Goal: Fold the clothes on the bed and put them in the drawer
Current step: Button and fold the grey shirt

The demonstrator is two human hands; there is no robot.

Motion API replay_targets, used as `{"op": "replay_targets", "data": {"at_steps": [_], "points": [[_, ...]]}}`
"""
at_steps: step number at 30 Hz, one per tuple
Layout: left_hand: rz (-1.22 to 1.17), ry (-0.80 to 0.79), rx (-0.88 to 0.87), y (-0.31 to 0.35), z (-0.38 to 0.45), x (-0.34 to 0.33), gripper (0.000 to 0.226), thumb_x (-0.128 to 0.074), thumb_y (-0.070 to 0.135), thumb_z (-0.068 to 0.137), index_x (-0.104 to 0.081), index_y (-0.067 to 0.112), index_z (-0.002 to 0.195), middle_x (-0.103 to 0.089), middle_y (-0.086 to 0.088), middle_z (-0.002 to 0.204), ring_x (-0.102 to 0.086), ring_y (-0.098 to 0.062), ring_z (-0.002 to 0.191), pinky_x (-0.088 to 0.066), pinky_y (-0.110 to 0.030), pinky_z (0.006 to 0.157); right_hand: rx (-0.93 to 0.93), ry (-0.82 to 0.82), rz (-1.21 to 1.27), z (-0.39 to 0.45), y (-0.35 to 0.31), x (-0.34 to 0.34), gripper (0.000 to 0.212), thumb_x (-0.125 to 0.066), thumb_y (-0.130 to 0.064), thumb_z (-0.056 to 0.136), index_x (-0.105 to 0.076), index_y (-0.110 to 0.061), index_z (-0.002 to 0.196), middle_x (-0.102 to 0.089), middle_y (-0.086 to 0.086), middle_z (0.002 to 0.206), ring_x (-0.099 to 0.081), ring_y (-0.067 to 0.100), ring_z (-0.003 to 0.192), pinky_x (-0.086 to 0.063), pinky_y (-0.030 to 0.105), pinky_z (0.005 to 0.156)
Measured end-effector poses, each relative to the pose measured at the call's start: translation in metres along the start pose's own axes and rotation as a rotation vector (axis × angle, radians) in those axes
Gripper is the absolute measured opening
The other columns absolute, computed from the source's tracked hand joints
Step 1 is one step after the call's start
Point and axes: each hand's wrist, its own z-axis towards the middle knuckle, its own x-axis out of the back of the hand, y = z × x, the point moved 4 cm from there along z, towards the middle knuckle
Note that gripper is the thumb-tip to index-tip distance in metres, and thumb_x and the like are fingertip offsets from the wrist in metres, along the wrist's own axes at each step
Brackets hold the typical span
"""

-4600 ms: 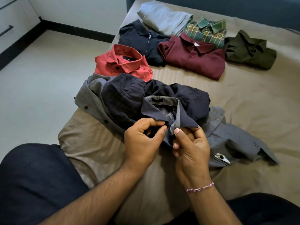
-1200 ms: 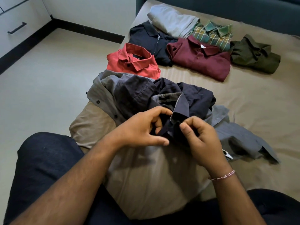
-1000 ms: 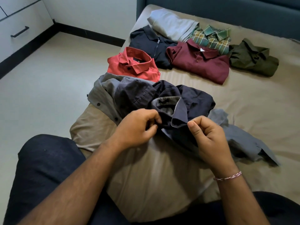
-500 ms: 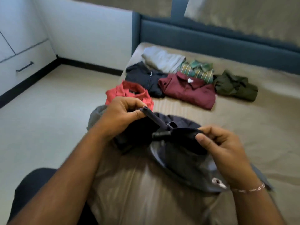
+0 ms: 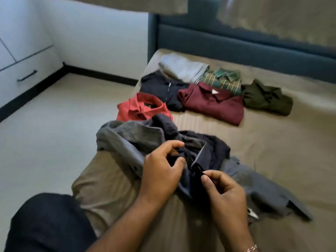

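Left hand [image 5: 161, 171]: fingers curled, gripping a bunch of the navy shirt [image 5: 203, 151] near its collar.
Right hand [image 5: 223, 193]: pinching the shirt's front edge just beside the left.
Shirt: crumpled at the near end of the bed [image 5: 272, 151], lying over a grey shirt [image 5: 263, 193].
Risk: lifting may drag the grey shirt along, or nudge the folded red shirt [image 5: 143, 108] close behind.
Drawer [image 5: 27, 75]: closed, well apart across the floor.
Writing: none readable; tags blurred.

Bare bedsheet [image 5: 272, 151] right of shirts [image 5: 212, 100]
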Motion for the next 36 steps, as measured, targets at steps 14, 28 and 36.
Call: {"op": "replay_targets", "data": {"at_steps": [14,28,36], "points": [[-0.38,-0.104,0.219,-0.03,-0.044,-0.008,0.019,-0.069,0.017,0.089,-0.082,0.015,0.102,-0.079,0.002,0.099,-0.074,-0.013,0.097,-0.052,-0.022,0.086,-0.396,-0.107,0.738,-0.021,0.007,-0.026,0.014,-0.061,-0.012,0.094,-0.07,-0.006,0.103,-0.074,0.019,0.108,-0.072,0.024,0.098,-0.062,0.032,0.087],[-0.589,-0.029,0.368,-0.023,-0.054,-0.024,0.018,-0.077,-0.007,0.086,-0.077,0.01,0.091,-0.079,-0.003,0.084,-0.073,-0.01,0.078,-0.057,-0.021,0.072,-0.331,-0.073,0.76,-0.021,0.007,-0.028,0.016,-0.075,-0.005,0.075,-0.08,-0.014,0.086,-0.075,0.012,0.094,-0.074,0.023,0.09,-0.062,0.035,0.088],[-0.531,-0.048,0.37,-0.027,-0.057,-0.026,0.023,-0.076,-0.006,0.089,-0.08,0.015,0.097,-0.081,-0.002,0.092,-0.077,-0.011,0.087,-0.058,-0.02,0.077,-0.298,-0.037,0.686,-0.022,0.008,-0.026,0.036,-0.083,-0.019,0.062,-0.075,-0.007,0.095,-0.075,0.01,0.092,-0.073,0.021,0.089,-0.062,0.033,0.085]]}}
